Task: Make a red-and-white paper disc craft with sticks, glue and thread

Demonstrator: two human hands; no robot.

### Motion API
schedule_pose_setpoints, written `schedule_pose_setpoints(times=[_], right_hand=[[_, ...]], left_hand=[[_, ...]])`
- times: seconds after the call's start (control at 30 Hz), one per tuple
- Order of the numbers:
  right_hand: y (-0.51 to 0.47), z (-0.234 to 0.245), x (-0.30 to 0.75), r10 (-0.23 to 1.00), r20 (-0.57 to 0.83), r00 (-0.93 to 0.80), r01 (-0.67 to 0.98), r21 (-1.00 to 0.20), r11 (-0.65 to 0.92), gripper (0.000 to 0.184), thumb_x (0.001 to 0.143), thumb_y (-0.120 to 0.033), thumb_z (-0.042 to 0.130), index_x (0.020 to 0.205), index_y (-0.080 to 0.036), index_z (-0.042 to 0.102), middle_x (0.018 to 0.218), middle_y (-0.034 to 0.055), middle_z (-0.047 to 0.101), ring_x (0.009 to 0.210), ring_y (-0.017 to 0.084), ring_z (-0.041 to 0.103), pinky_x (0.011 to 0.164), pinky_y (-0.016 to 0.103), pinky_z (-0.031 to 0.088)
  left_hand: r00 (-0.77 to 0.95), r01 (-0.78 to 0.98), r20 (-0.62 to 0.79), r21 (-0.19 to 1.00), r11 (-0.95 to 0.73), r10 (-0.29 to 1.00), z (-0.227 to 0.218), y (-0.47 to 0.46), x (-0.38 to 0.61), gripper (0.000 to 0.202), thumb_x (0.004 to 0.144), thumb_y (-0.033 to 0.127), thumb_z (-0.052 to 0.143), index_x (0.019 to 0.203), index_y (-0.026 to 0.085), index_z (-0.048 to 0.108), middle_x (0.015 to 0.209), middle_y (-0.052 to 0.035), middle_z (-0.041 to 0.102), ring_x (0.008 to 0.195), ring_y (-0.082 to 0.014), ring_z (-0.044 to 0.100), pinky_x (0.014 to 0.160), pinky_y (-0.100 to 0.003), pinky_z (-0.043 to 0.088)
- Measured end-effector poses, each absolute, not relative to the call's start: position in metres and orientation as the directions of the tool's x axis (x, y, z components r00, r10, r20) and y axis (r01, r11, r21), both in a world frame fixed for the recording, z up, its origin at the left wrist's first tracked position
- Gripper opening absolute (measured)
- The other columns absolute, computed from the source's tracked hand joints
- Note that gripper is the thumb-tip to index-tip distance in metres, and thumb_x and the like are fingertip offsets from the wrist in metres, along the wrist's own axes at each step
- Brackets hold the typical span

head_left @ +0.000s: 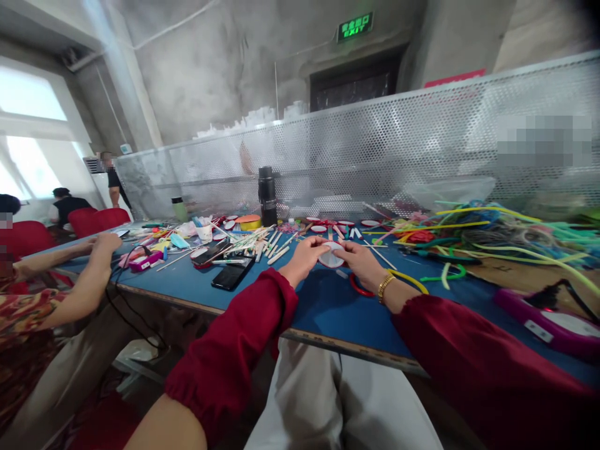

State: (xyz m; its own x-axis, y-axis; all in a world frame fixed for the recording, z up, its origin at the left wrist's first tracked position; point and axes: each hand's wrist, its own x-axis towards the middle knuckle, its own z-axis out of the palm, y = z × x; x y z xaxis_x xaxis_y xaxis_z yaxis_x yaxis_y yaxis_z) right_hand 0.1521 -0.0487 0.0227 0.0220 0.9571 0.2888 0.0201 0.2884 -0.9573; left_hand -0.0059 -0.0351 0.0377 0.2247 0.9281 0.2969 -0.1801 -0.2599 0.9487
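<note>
The left hand (pixel 306 255) and right hand (pixel 363 261) grip the disc (pixel 332 257) between them; light, even thumb pressure should steady it.

Both forearms are covered in solid dark red, loose and wrinkled. Left sleeve (pixel 234 347) is gathered at both ends: wrist end is bunched into a puckered cuff, elbow end is drawn into a ruffled edge, bare arm exposed past it. Right sleeve (pixel 462 350) is likewise puckered near the wrist; its upper part is cut off at the edge of view and partly lost in shadow. Left hand (pixel 309 255) and right hand (pixel 360 261) are left bare. On the right wrist a gold-toned linked band (pixel 385 288) is worn; bracelet or watch strap can't be determined. Legs are clothed in pale grey-beige trousers (pixel 307 394), visibly creased.
</note>
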Motion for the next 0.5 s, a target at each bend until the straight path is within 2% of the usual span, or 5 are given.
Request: schedule_pose_setpoints(times=[0.2,0.5], right_hand=[[-0.0493,0.0224,0.1517,0.957,0.291,0.017,0.028,-0.957,0.29,0.032,0.06,-0.041,0.083,0.079,-0.019,0.068,0.071,-0.0008,0.069,0.065,0.015,0.06,0.062,0.028,0.051],[-0.0517,0.0257,0.1481,0.962,0.271,0.019,0.02,-0.963,0.27,0.024,0.061,-0.035,0.079,0.077,-0.02,0.069,0.068,-0.0015,0.068,0.061,0.014,0.058,0.059,0.027,0.049]], left_hand=[[0.206,-0.237,0.3,0.939,-0.25,0.932,0.0363,-0.0335,-0.0041,0.025,0.069,0.022,0.079,0.09,0.012,0.069,0.083,-0.0026,0.069,0.072,-0.0123,0.058,0.073,-0.028,0.046],[0.196,-0.21,0.274,0.95,-0.232,0.942,0.0408,-0.0359,-0.0075,0.02,0.067,0.02,0.08,0.082,0.013,0.069,0.074,-0.0012,0.067,0.066,-0.0113,0.055,0.07,-0.027,0.044]])
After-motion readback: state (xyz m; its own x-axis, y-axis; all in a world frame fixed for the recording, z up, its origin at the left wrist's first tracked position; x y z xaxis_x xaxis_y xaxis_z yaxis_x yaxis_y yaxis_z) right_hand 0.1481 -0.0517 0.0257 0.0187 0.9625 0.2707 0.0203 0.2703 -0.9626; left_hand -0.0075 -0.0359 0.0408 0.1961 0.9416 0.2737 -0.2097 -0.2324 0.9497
